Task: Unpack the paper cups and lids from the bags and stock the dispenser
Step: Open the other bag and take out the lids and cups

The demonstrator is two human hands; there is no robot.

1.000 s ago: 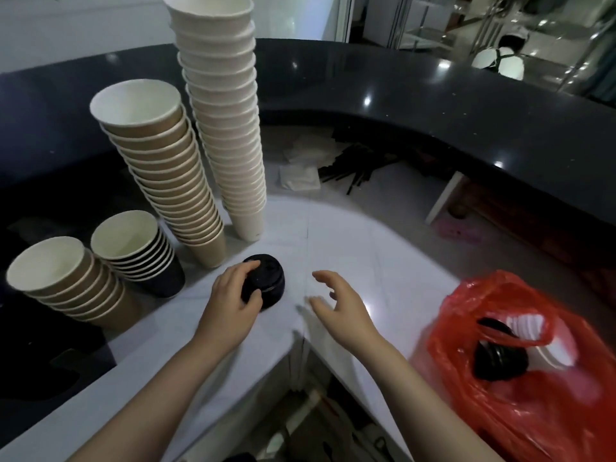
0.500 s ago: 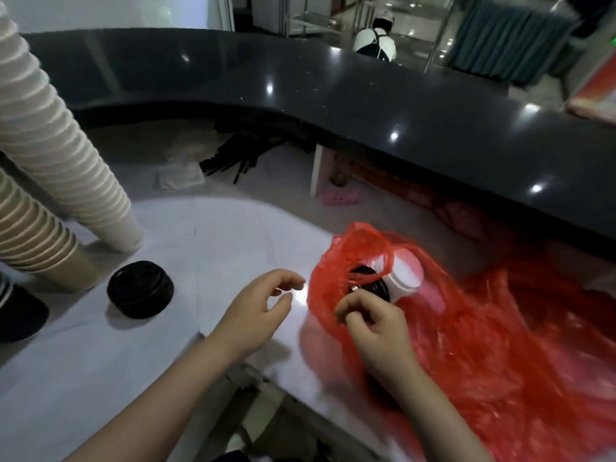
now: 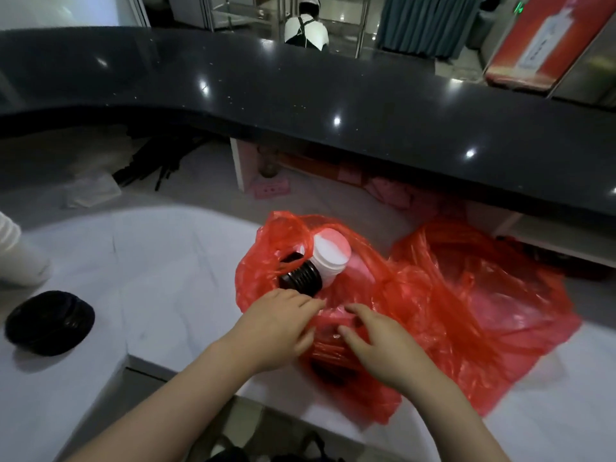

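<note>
Both hands at the mouth of the red bag [image 3: 450, 295], low centre. Left hand [image 3: 276, 331] flat on the bag's near rim at 6 o'clock of the black lids [image 3: 301, 278], fingers nearly straight, fingertips just beside the black stack, nothing gripped. Right hand [image 3: 383, 341] beside it at 3 o'clock, fingers spread and slightly bent, resting on crumpled film; whether any plastic is pinched, cannot tell. Inside the bag: a sleeve of black lids lying on its side, a stack of white lids [image 3: 330, 258] against it at 1 o'clock, more dark lids dimly visible through the film beneath the right hand. Likely risks: thin film snagging the ribbed stack and scattering lids, or the bag, lying close to the near edge of the white surface [image 3: 166, 278], sliding off. On the surface at 9 o'clock, well apart, another pile of black lids [image 3: 50, 323]; above it, the base of a white cup stack [image 3: 20, 258].
</note>
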